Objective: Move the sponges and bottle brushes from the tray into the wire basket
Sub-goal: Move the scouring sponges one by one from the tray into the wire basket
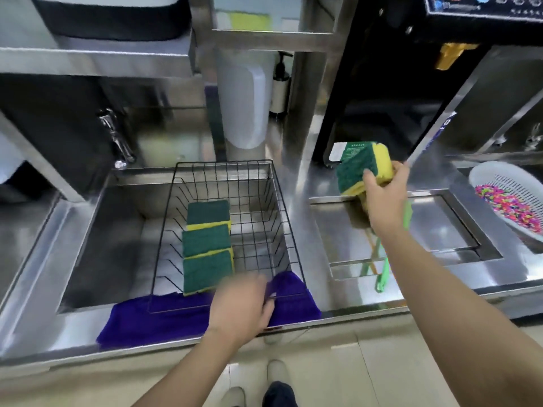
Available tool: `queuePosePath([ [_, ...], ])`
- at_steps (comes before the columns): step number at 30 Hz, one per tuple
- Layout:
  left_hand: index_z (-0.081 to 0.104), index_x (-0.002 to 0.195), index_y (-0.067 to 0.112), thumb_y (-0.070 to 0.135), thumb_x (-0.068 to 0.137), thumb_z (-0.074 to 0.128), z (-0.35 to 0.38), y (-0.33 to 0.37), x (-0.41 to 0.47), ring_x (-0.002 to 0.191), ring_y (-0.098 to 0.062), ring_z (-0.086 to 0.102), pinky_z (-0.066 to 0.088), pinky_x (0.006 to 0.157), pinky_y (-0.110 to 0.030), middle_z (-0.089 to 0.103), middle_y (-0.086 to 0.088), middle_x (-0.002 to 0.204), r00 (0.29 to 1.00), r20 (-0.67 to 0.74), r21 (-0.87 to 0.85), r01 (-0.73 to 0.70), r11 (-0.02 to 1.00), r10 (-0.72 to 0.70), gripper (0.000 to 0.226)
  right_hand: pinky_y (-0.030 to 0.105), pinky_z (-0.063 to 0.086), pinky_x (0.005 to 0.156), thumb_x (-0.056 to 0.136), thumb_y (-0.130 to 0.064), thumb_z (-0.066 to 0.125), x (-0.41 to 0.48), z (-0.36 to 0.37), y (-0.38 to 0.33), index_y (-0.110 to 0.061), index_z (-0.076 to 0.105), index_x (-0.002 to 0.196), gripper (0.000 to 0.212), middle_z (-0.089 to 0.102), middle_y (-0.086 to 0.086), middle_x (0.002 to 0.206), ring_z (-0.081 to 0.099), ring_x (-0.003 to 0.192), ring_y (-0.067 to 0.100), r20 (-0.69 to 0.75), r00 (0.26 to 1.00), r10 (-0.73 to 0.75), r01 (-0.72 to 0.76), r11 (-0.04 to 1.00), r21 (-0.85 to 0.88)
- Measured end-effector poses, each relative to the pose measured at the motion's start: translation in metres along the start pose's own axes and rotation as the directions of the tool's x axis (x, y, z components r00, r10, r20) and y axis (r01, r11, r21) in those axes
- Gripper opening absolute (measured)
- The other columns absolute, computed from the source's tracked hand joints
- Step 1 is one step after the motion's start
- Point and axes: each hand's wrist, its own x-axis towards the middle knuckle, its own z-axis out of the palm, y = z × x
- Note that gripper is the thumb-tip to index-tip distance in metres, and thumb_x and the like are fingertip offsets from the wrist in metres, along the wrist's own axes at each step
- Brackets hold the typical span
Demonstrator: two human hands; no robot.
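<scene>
A black wire basket sits in the sink and holds three green-and-yellow sponges in a row along its left side. My left hand rests at the basket's near rim, blurred, fingers curled; whether it grips the wire is unclear. My right hand is raised above the steel tray on the right and holds a stack of green-and-yellow sponges. Green-handled bottle brushes lie across the tray, partly hidden by my right forearm.
A purple cloth drapes over the sink's front edge under the basket. A white colander of coloured beads stands at far right. A faucet hangs at the sink's back left; a white jug and pump bottle stand behind.
</scene>
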Motion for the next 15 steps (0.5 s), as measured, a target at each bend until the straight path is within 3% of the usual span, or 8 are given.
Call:
queuePosePath([
  [2,0.058,0.076,0.013,0.041,0.078,0.043,-0.002,-0.02,-0.013,0.06,-0.026,0.055,0.043,0.057,-0.036,0.059,-0.004,0.066,0.999,-0.03,0.027,0.024,0.999,-0.024,0.031,0.004,0.039,0.061,0.087,-0.021,0.059,-0.014,0.024,-0.005,-0.009,0.04,0.126,0.045,0.052,-0.007,0.086,0.051,0.072,0.009,0.088,0.996,-0.018,0.017,1.0,0.012],
  [4,0.056,0.074,0.014,0.039,0.079,0.044,-0.005,-0.036,-0.024,0.059,-0.025,0.053,0.042,0.057,-0.035,0.057,-0.003,0.065,0.997,-0.067,0.036,0.046,0.998,-0.044,0.028,-0.002,0.039,0.062,0.087,-0.02,0.059,-0.027,0.049,-0.011,-0.007,0.038,0.128,0.047,0.053,-0.004,0.091,0.052,0.077,0.01,0.164,0.986,-0.034,0.029,0.999,0.03],
  [5,0.055,0.073,0.014,0.039,0.08,0.044,-0.007,-0.043,-0.03,0.059,-0.024,0.053,0.042,0.058,-0.035,0.056,-0.003,0.065,0.995,-0.085,0.037,0.06,0.998,-0.056,0.027,0.003,0.042,0.071,0.087,-0.019,0.06,-0.033,0.06,-0.014,-0.007,0.038,0.128,0.048,0.054,-0.001,0.097,0.052,0.083,0.013,0.199,0.979,-0.037,0.03,0.999,0.037],
  [7,0.053,0.072,0.015,0.037,0.08,0.045,-0.009,-0.055,-0.039,0.06,-0.023,0.052,0.041,0.059,-0.034,0.056,-0.002,0.065,0.989,-0.12,0.041,0.091,0.995,-0.086,0.026,0.024,0.047,0.084,0.087,-0.018,0.06,-0.044,0.085,-0.019,-0.008,0.036,0.129,0.049,0.053,0.002,0.103,0.053,0.091,0.016,0.265,0.964,-0.025,0.012,0.999,0.048],
  [11,0.055,0.075,0.014,0.035,0.078,0.051,-0.008,-0.07,-0.051,0.064,-0.023,0.053,0.04,0.066,-0.036,0.056,-0.002,0.068,0.977,-0.179,0.042,0.123,0.991,-0.114,0.022,0.037,0.054,0.083,0.087,-0.01,0.058,-0.06,0.131,-0.026,-0.014,0.033,0.114,0.037,0.052,0.0,0.101,0.057,0.098,0.022,0.365,0.925,0.104,-0.164,0.977,0.136],
  [15,0.056,0.077,0.013,0.035,0.076,0.055,-0.005,-0.073,-0.053,0.066,-0.024,0.052,0.04,0.07,-0.037,0.056,-0.002,0.069,0.974,-0.19,0.038,0.13,0.991,-0.12,0.021,0.039,0.055,0.086,0.086,-0.007,0.059,-0.07,0.165,-0.026,-0.013,0.028,0.103,0.036,0.047,0.013,0.115,0.059,0.1,0.025,0.424,0.856,0.297,-0.402,0.898,0.182],
])
